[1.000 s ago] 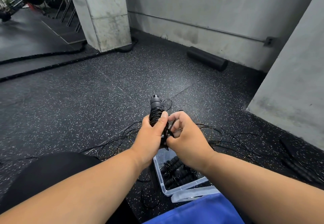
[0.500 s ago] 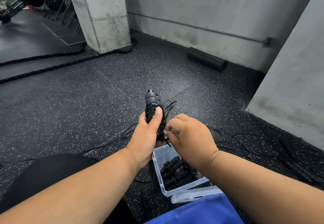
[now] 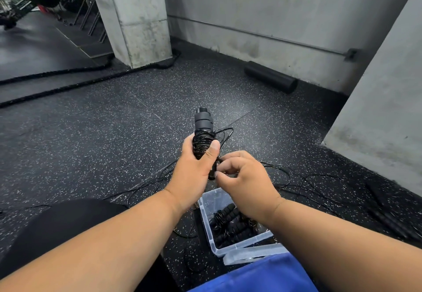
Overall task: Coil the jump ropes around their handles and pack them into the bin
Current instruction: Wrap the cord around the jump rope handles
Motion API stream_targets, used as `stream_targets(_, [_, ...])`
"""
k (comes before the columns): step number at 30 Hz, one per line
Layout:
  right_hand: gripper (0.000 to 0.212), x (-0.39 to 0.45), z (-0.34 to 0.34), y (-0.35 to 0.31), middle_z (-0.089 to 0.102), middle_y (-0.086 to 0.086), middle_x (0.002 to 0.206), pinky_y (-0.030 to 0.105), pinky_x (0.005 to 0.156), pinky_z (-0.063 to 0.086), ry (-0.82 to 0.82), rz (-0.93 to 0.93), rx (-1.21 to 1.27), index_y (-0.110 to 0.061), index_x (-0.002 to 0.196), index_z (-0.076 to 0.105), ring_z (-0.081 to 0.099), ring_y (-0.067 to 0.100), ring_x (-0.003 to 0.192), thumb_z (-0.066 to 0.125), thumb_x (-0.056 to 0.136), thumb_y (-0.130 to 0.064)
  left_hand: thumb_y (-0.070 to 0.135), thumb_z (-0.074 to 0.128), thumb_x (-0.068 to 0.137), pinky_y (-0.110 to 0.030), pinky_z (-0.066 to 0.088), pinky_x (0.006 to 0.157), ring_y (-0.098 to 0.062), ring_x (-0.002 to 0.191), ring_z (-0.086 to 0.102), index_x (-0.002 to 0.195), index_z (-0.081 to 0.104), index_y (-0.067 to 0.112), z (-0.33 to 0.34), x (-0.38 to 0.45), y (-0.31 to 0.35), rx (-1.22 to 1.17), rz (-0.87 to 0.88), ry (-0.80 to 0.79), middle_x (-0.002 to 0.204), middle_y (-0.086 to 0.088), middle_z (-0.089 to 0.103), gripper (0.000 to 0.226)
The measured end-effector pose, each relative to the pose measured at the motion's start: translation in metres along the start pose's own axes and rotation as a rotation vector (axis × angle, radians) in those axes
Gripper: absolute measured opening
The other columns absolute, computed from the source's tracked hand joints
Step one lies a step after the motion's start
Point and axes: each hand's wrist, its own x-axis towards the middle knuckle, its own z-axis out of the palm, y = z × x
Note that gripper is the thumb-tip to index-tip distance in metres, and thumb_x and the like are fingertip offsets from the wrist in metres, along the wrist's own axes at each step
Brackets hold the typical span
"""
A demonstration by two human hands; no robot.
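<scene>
My left hand (image 3: pixel 194 173) grips a pair of black jump rope handles (image 3: pixel 203 124) held upright, with thin black cord coiled round them under my thumb. Just to its right, my right hand (image 3: pixel 244 177) pinches the loose cord (image 3: pixel 225 133) near the lower end of the handles. Below both hands stands a clear plastic bin (image 3: pixel 206 214) on the floor, holding several coiled black jump ropes (image 3: pixel 230 223). More loose black cord (image 3: pixel 303 182) lies spread over the floor behind the bin.
The bin's clear lid (image 3: pixel 251 254) lies at its near side, next to blue cloth (image 3: pixel 258 275). A black foam roller (image 3: pixel 270 77) rests by the back wall. Thick battle ropes (image 3: pixel 68 88) run past a concrete pillar (image 3: pixel 134 17). A concrete wall (image 3: pixel 383 100) rises at right.
The handles have risen and tilted upright in my left hand. My right hand dropped from the top of the coil to its lower end, still pinching the cord.
</scene>
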Motion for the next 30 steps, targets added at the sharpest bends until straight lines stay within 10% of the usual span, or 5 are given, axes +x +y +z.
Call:
stream_targets(6, [0.025,-0.007,-0.016,-0.027,0.058,0.007,0.104,0.024,0.084,0.044,-0.143,-0.032,0.169,-0.014,0.068,0.055,0.054,0.007,0.089,0.061,0.09,-0.002,0.056,0.066,0.097,-0.022,0.052,0.082,-0.006,0.094,0.067,0.137,0.045,0.033,-0.016,0.018,0.0,0.136,-0.039,0.129,0.109,0.01,0.067,0.051])
stream_targets(13, [0.025,0.013,-0.065,-0.04,0.054,0.025,0.095,0.048,0.084,0.046,-0.099,-0.186,0.244,0.004,0.078,0.05,0.051,0.039,0.089,0.057,0.092,-0.016,0.052,0.076,0.084,-0.036,0.048,0.076,-0.017,0.084,0.063,0.127,0.066,0.028,-0.028,0.025,0.012,-0.341,-0.321,-0.033,0.099,-0.001,0.072,0.051])
stream_targets(27, [0.012,0.021,-0.072,-0.03,0.059,0.006,0.089,0.032,0.076,0.046,0.204,-0.655,-0.055,-0.004,0.09,0.065,0.056,0.026,0.084,0.064,0.1,-0.01,0.019,0.075,0.084,-0.023,0.052,0.061,-0.014,0.089,0.054,0.135,0.059,0.021,-0.02,0.019,0.016,-0.435,-0.33,-0.166,0.114,-0.008,0.06,0.053])
stream_targets(30, [0.01,0.026,-0.073,-0.029,0.058,-0.003,0.084,0.025,0.071,0.043,0.174,-0.493,0.016,-0.014,0.091,0.066,0.052,0.012,0.074,0.065,0.101,-0.015,0.022,0.075,0.078,-0.024,0.052,0.062,-0.014,0.09,0.054,0.135,0.061,0.023,-0.02,0.017,0.016,-0.431,-0.336,-0.205,0.114,-0.007,0.061,0.059])
